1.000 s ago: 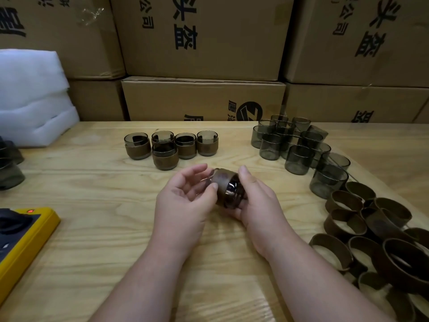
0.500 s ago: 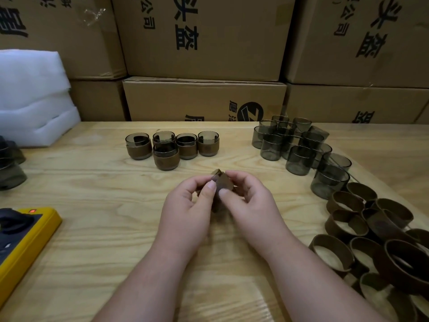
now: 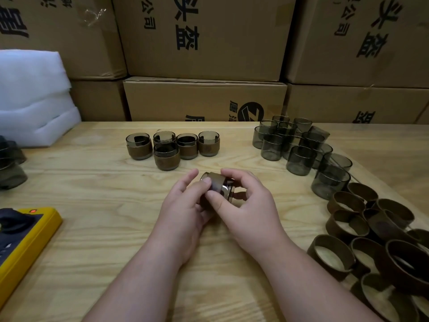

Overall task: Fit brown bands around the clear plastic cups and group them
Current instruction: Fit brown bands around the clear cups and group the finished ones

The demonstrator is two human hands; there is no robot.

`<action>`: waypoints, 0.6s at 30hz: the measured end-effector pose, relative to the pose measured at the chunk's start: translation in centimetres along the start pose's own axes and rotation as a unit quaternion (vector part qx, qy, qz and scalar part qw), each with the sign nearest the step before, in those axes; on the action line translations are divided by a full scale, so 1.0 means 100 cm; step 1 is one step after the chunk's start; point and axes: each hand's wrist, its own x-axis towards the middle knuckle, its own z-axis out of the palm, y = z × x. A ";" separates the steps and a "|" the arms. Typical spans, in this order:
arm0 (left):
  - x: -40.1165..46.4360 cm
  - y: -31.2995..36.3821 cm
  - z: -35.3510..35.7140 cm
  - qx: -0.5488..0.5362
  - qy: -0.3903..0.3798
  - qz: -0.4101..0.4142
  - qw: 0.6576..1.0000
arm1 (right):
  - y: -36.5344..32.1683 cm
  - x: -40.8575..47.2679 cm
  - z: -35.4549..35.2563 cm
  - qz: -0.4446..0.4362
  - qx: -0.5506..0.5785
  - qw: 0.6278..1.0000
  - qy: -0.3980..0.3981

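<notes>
Brown band point(image 3: 214, 180) on cup point(image 3: 224, 189), both hands' fingers closed on it; cup mostly hidden.

A packing workroom: stacked printed cardboard cartons point(image 3: 204, 38) behind a wooden worktable point(image 3: 92, 187).

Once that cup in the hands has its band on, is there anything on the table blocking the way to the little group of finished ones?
Nothing visible does. The cup is held in the left hand and right hand, just in front of the banded cups. Only bare table lies between; the plain cups and loose bands sit off right.
</notes>
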 end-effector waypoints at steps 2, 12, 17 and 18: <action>0.000 0.001 0.000 -0.058 -0.014 -0.024 0.998 | 0.000 -0.001 0.000 -0.014 -0.007 1.000 -0.007; -0.003 -0.002 0.000 -0.011 -0.060 -0.020 0.998 | 0.002 0.000 -0.004 0.050 0.110 0.993 -0.013; -0.004 -0.002 0.001 -0.027 -0.070 -0.036 0.996 | 0.001 -0.002 -0.004 0.050 0.156 0.986 -0.041; -0.004 -0.003 0.001 -0.028 -0.065 -0.038 0.997 | 0.001 -0.003 -0.004 0.045 0.145 0.987 -0.056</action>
